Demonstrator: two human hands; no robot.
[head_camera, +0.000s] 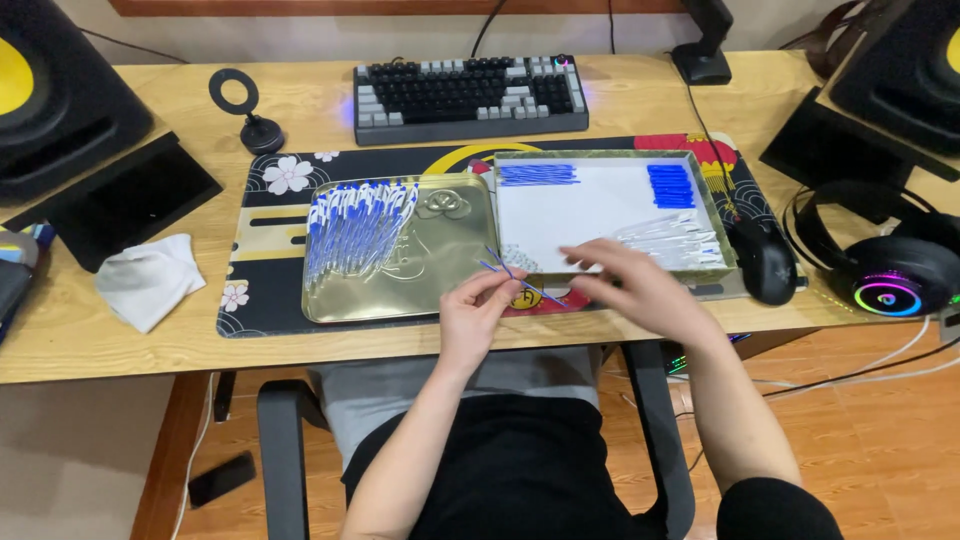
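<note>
At lower centre, the left hand (478, 310) pinches a thin blue pen refill (512, 274) near the gold tin lid (400, 290), so it should be held level while the right hand (628, 282), fingers loosely spread and holding nothing visible, reaches the clear pen barrels (672, 240) in the box (714, 205).

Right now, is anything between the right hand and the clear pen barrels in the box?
Nothing visible. The right hand hovers over the box's near rim, and the clear barrels lie just beyond its fingers, uncovered.

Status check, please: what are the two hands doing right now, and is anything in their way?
Left hand pinching thin blue refill. Right hand reaching over the box edge. Finished pens piled on gold tray. Nothing blocking.
</note>
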